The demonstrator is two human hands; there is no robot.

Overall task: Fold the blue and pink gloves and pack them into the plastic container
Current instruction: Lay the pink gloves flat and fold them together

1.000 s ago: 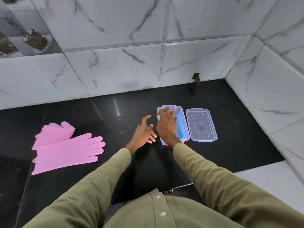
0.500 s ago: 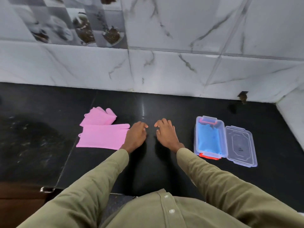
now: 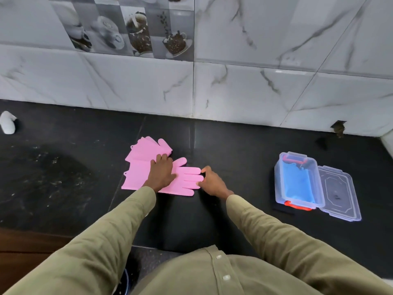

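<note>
Now the left hand (image 3: 162, 175) lies flat on the near pink glove (image 3: 187, 181), fingers straight and pressing its palm area down onto the worktop (image 3: 234, 150); its grip is wide and curls round nothing. Just beside it, the right hand (image 3: 213, 182) meets the glove's fingertips, fingers bent as though pinching them, though whether they truly close on the rubber I cannot tell. This glove rests with its cuff pointing away from the plastic container (image 3: 297, 181) and its fingers pointing toward it. Behind the near glove, partly under its cuff edge, sits the second pink glove (image 3: 146, 148), on the wall side. Well apart from the gloves stands the open container, blue gloves (image 3: 297, 184) inside. Its clear lid (image 3: 340, 190) lies touching the container on the side away from the pink gloves.
</note>
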